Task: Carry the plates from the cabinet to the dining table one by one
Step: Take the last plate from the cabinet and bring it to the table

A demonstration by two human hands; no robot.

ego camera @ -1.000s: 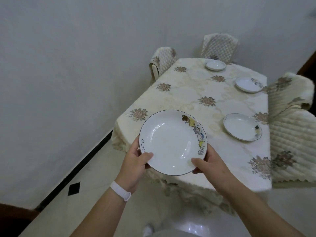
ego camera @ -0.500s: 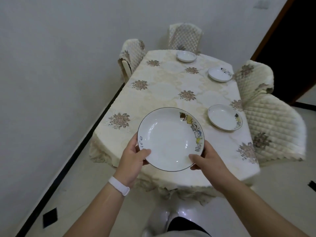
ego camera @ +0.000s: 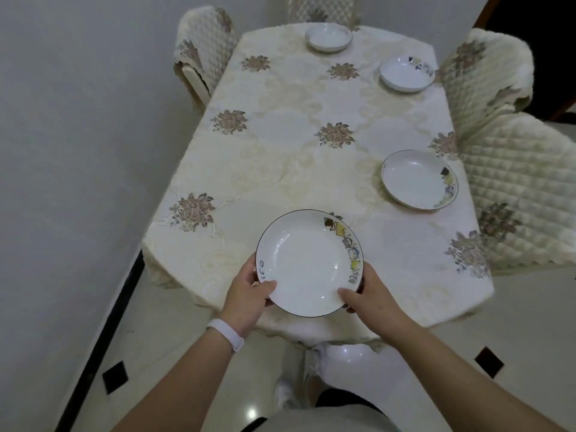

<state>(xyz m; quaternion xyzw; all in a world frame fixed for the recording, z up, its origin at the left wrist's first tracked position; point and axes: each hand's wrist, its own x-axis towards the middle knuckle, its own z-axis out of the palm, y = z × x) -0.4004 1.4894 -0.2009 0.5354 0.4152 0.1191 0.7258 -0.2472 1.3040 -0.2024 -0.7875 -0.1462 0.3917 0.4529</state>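
Observation:
I hold a white plate (ego camera: 307,263) with a dark rim and cartoon figures along its right edge. My left hand (ego camera: 247,296) grips its near-left rim and my right hand (ego camera: 369,299) grips its near-right rim. The plate hovers over the near end of the dining table (ego camera: 280,169), which wears a cream floral cloth. Three more white plates lie on the table: one at the right side (ego camera: 419,179), one further back on the right (ego camera: 406,73), and one at the far end (ego camera: 328,37).
Quilted cream chairs stand around the table: two on the right (ego camera: 523,194) (ego camera: 480,73), one at the far left (ego camera: 202,48), one at the far end (ego camera: 324,10). A grey wall (ego camera: 78,120) runs close along the table's left side. Glossy tiled floor (ego camera: 174,353) lies below.
I have walked up to the near end of the table, so it fills more of the view. The plate, still in both hands, now sits over the table's near edge.

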